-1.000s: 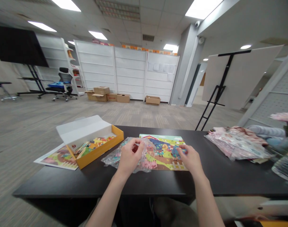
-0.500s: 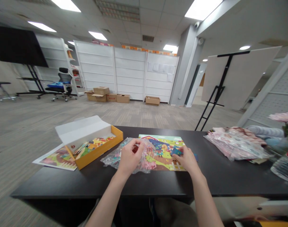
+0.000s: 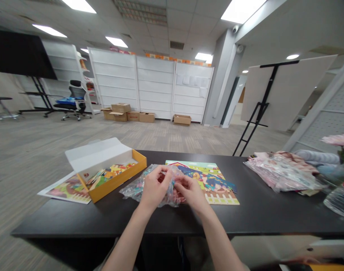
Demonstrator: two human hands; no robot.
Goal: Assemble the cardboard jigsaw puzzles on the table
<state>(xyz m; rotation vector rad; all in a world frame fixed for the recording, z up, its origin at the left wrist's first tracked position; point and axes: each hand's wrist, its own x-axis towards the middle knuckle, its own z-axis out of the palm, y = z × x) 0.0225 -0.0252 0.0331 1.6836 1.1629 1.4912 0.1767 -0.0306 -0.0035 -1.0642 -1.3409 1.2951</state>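
Both hands, L (image 3: 155,187) & R (image 3: 191,191), pinch clear bag (image 3: 138,186); contents prob. puzzle pcs, blurred.

I see a large open office | grey carpet-tile floor (image 3: 47,139) | white slatted wall panels (image 3: 149,88) at the far end | brown cardboard boxes (image 3: 129,113) along their base | black swivel office chair (image 3: 73,99) far left | white board on a black easel stand (image 3: 273,94) to the right | bright rectangular ceiling light panels (image 3: 242,9)
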